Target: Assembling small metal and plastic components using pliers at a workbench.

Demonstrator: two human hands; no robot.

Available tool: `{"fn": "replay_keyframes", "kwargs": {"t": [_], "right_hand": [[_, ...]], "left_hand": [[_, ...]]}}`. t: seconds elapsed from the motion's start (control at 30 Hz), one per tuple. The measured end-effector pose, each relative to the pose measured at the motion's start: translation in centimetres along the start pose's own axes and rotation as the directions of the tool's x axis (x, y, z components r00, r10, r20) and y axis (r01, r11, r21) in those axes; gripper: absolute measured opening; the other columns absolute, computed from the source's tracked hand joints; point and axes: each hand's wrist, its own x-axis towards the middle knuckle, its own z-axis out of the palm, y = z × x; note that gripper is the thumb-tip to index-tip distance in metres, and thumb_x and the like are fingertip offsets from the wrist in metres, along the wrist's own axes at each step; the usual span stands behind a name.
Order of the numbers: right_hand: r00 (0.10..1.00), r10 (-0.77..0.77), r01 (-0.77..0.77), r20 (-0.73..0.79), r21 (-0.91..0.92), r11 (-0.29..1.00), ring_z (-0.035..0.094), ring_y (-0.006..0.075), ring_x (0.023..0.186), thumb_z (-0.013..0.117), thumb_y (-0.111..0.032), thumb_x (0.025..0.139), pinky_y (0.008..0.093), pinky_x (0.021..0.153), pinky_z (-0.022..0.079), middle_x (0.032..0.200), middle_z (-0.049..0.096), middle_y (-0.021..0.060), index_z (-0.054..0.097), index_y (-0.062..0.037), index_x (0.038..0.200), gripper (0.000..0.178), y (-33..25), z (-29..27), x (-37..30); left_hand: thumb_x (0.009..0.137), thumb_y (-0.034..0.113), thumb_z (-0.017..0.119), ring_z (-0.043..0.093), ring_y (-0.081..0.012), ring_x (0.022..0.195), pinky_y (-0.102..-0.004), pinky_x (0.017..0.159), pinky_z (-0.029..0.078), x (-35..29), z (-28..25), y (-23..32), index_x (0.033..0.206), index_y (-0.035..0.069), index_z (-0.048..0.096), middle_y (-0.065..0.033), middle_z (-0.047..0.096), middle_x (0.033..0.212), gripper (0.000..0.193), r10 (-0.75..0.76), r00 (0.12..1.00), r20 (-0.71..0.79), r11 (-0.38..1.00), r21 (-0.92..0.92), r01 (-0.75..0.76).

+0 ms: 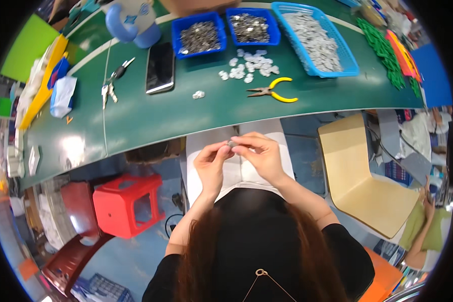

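Over my lap, just off the table's near edge, my left hand (212, 163) and my right hand (260, 155) meet with fingertips pinched together. Between them they grip a small greyish part (231, 144), mostly covered by the fingers, its exact kind too small to make out. Beyond them on the green table (201, 113) lie pliers (273, 90) with yellow handles, jaws pointing left. A small cluster of whitish pieces (199, 94) sits left of the pliers. Farther back, several loose translucent white pieces (254, 64) are scattered in front of the trays.
Two blue trays (174, 36) hold small metal parts; a light-blue basket (348, 64) holds whitish pieces. A phone (160, 68), keys (110, 93) and a blue-handled mug (120, 25) stand to the left. A red stool (117, 209) and a pale wooden chair (345, 166) flank me. Another person's arm (425, 226) shows at far right.
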Motion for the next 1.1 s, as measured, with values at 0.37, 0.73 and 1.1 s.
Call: {"fn": "replay_keyframes", "kwargs": {"t": [0.37,0.73,1.1], "right_hand": [[1.0,-0.007,0.009,0.029,-0.061,0.998,0.062,0.0137,0.078,0.07,0.003,0.074,0.024,0.067,0.049,0.087,0.067,0.0086,0.071,-0.0007,0.086,0.013,1.3,-1.2,1.5],[0.999,-0.018,0.018,0.04,-0.004,1.0,0.063,0.0153,0.078,0.068,0.008,0.073,0.0246,0.067,0.054,0.085,0.065,0.0096,0.071,0.0001,0.086,0.016,2.6,-1.2,2.4],[0.999,0.037,-0.037,0.0,-0.036,0.999,0.063,0.0146,0.075,0.067,0.009,0.073,0.0246,0.065,0.054,0.084,0.065,0.0093,0.071,-0.0001,0.085,0.016,3.1,-0.8,2.9]], "left_hand": [[0.085,0.006,0.065,0.065,-0.0163,0.078,-0.0275,0.072,0.056,1.4,-0.8,-1.0,0.092,-0.004,0.064,-0.0118,0.067,0.089,0.013,-0.147,0.98,0.132,0.98,-0.118,0.162],[0.084,0.004,0.066,0.066,-0.0177,0.08,-0.0281,0.073,0.056,2.2,-1.1,-1.3,0.096,-0.005,0.065,-0.0138,0.067,0.092,0.015,-0.165,0.979,0.12,0.979,-0.098,0.177],[0.084,0.006,0.066,0.066,-0.0166,0.08,-0.0275,0.074,0.056,2.3,-1.0,-2.2,0.099,-0.004,0.065,-0.0119,0.067,0.091,0.017,-0.17,0.985,0.011,0.984,-0.053,0.171]]}}
